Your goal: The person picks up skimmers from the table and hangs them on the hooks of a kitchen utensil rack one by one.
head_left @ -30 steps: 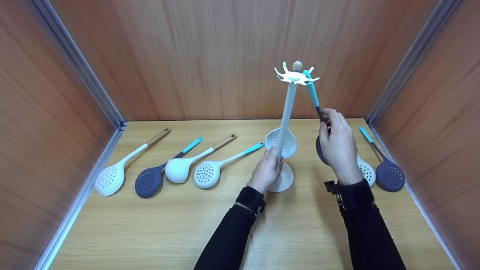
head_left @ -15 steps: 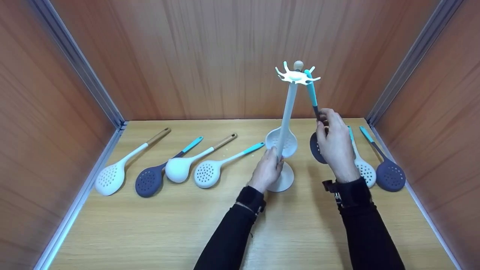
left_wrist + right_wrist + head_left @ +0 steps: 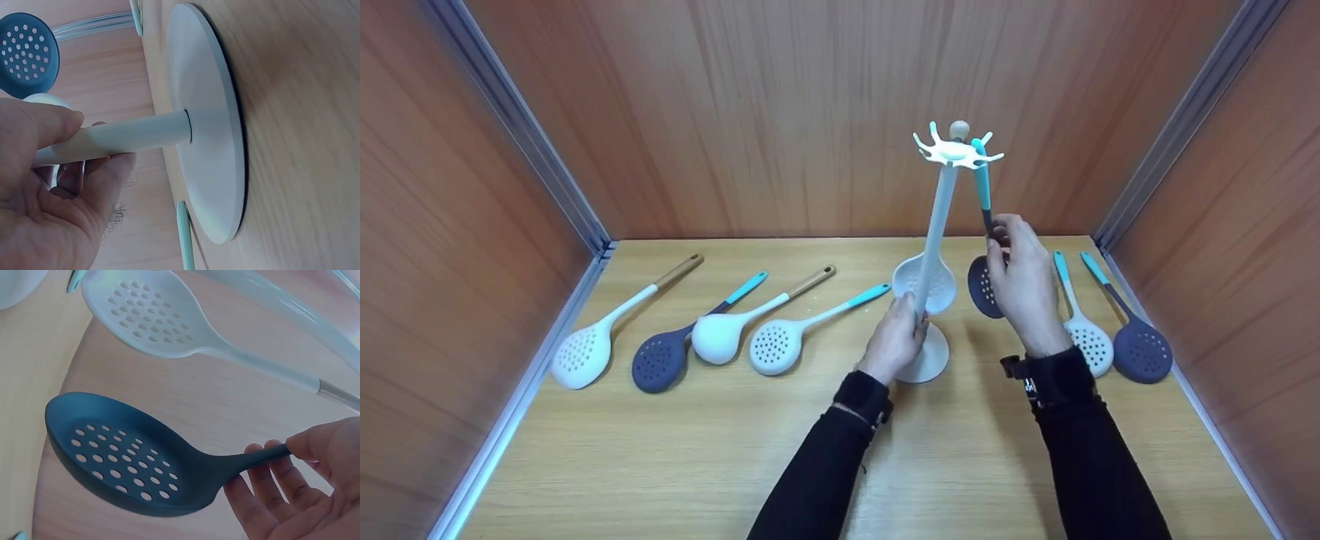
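Observation:
My left hand (image 3: 894, 341) grips the pale pole (image 3: 937, 217) of a utensil stand low down, above its round base (image 3: 208, 129). A crown of white hooks (image 3: 956, 154) tops the pole. My right hand (image 3: 1024, 289) pinches the neck of a dark skimmer (image 3: 124, 461) with a turquoise handle (image 3: 982, 187). That handle points up, its end at the right-hand hooks; whether a hook passes through it I cannot tell. Behind the pole hangs a white skimmer (image 3: 149, 312), its bowl downward. In the left wrist view the dark perforated bowl (image 3: 28, 53) shows beyond the pole.
Left on the table (image 3: 697, 465) lie a white skimmer (image 3: 583, 356), a dark skimmer (image 3: 658, 362), a white ladle (image 3: 718, 337) and another white skimmer (image 3: 776, 346). Right lie a white skimmer (image 3: 1089, 345) and a dark one (image 3: 1141, 351). Wood panels enclose the sides and back.
My right hand has moved a little left, bringing the dark skimmer's bowl nearer the pole and its handle more upright. The white skimmer at right is now uncovered. My left hand stays put.

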The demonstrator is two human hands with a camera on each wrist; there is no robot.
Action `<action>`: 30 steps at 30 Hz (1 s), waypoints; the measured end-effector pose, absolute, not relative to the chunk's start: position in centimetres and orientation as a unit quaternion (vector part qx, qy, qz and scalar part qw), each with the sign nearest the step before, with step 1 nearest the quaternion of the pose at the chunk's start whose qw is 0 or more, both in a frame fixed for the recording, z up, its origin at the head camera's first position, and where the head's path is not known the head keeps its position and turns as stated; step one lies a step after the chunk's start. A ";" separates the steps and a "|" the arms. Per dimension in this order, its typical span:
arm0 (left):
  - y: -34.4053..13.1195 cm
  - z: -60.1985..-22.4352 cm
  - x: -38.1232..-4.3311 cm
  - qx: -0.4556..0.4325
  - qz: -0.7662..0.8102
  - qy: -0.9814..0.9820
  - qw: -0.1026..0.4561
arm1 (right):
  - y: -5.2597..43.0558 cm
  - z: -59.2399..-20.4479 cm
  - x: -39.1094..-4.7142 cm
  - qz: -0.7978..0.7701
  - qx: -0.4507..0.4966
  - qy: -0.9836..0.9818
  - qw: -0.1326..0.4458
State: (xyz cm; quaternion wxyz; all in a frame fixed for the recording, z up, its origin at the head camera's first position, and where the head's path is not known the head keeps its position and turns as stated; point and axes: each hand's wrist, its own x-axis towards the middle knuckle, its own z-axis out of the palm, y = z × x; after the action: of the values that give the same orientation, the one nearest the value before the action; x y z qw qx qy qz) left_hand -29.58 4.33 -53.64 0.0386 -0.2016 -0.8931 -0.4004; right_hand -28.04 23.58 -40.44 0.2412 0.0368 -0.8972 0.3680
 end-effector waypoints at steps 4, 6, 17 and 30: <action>4.3 -54.8 -30.0 -0.224 -0.400 -0.886 0.071 | 23.4 -40.5 -28.4 0.366 0.044 -0.899 0.235; 4.3 -54.7 -29.9 -0.225 -0.398 -0.886 0.075 | 23.4 -40.5 -28.5 0.367 0.045 -0.900 0.231; 4.4 -53.3 -29.3 -0.203 -0.394 -0.895 0.048 | 22.7 -40.8 -28.9 0.363 0.053 -0.904 0.218; 4.4 -53.2 -29.3 -0.190 -0.394 -0.899 0.026 | 22.3 -41.1 -29.0 0.354 0.058 -0.910 0.207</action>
State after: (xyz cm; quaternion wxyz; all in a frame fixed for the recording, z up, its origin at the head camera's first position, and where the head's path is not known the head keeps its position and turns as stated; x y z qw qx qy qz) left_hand -29.33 4.45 -53.20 0.0262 -0.1901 -0.8989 -0.3938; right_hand -29.01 22.35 -41.10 0.2075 0.0583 -0.9102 0.3538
